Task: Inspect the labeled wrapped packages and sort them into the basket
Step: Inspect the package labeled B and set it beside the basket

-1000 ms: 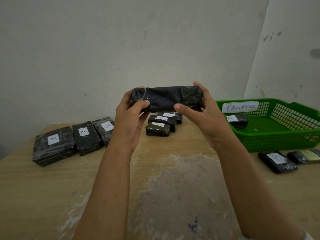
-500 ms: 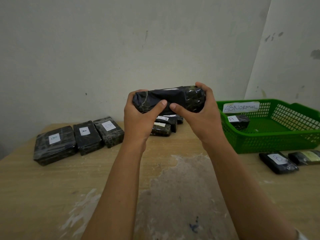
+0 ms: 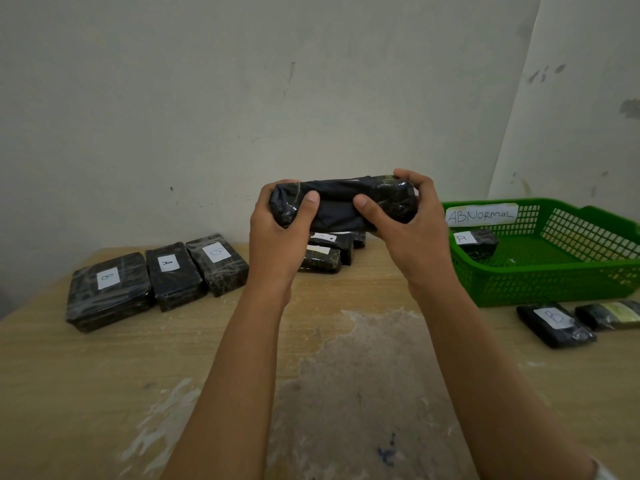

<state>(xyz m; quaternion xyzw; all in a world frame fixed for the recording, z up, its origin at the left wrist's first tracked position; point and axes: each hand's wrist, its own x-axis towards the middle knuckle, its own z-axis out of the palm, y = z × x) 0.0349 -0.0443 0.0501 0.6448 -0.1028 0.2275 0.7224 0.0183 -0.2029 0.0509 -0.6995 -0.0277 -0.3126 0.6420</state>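
Note:
A long black wrapped package [image 3: 337, 206] is held level above the table, its label out of sight. My left hand [image 3: 277, 237] grips its left end and my right hand [image 3: 408, 233] grips its right end, thumbs pressed on the near side. The green basket [image 3: 554, 278] marked "ABNORMAL" stands at the right with one package labeled A [image 3: 476, 242] inside. Three labeled packages [image 3: 166, 271] lie in a row at the left. A small stack of packages [image 3: 327, 251] sits behind my hands, partly hidden.
Two more packages lie in front of the basket: one labeled B [image 3: 554, 323] and one with a yellowish face [image 3: 613, 315]. The wooden table [image 3: 346, 375] has a worn grey patch in the middle. A wall stands close behind the table.
Both hands have shifted their grip and turned the package slightly; the thumbs moved apart again along its near side. The package stays at about the same height.

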